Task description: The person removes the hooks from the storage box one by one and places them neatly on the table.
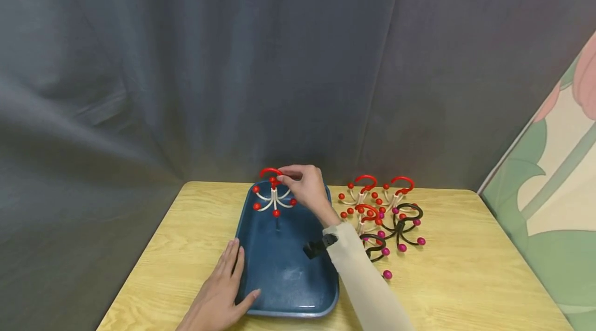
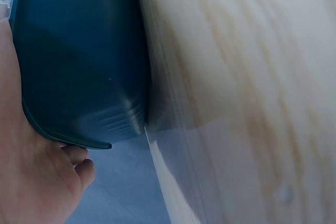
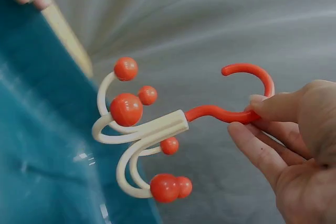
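By its red top hook, my right hand (image 1: 304, 183) pinches a multi-arm hanging hook (image 1: 274, 194) between thumb and fingers. Its white arms curve upward and end in red balls (image 3: 126, 109). The piece hangs over the far part of a blue tray (image 1: 288, 274), arms downward. In the right wrist view the thumb and fingertips meet on the bent red stem (image 3: 218, 113). My left hand (image 1: 219, 284) rests on the tray's left rim, fingers extended along it and thumb toward the inside. The left wrist view shows the left hand (image 2: 37, 182) against the tray's outer edge.
Right of the tray stand several more hanging hooks: white ones with red tops (image 1: 396, 199) and black ones with magenta balls (image 1: 399, 230). The right forearm partly covers a black one. A grey curtain (image 1: 288, 62) hangs behind the wooden table (image 1: 465, 269).
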A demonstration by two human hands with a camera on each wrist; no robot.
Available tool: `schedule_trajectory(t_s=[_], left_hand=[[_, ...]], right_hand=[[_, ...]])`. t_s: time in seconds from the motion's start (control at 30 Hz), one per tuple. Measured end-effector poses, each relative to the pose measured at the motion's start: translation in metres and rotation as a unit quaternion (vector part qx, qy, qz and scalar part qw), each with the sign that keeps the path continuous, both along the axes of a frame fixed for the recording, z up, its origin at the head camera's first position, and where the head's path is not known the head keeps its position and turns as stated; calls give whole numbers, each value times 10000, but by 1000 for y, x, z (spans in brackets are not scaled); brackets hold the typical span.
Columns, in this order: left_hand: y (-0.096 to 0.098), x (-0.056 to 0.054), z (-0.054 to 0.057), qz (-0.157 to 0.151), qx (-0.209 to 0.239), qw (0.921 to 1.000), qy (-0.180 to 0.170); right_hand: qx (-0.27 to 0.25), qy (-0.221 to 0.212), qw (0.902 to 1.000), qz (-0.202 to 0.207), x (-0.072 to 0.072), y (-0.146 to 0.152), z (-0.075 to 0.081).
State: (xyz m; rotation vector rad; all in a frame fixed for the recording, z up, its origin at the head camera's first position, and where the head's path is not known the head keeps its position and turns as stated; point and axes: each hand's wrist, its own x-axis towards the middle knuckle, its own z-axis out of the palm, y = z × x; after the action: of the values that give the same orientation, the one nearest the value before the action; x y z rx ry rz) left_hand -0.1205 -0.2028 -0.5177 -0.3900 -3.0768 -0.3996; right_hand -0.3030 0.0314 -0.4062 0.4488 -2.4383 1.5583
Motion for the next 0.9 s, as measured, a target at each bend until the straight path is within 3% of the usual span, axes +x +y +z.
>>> schedule_trajectory(t_s=[0.4, 0.6, 0.9], left_hand=[[4, 4, -3, 21, 32, 10000, -54], [6, 6, -2, 135, 59, 9995, -269], [6, 7, -2, 43, -35, 9998, 188]], right_hand=[[-162, 679, 9975, -67, 36, 44, 32], [-321, 896, 9954, -130, 55, 70, 50], [-88, 1174, 9913, -595, 88, 121, 78]])
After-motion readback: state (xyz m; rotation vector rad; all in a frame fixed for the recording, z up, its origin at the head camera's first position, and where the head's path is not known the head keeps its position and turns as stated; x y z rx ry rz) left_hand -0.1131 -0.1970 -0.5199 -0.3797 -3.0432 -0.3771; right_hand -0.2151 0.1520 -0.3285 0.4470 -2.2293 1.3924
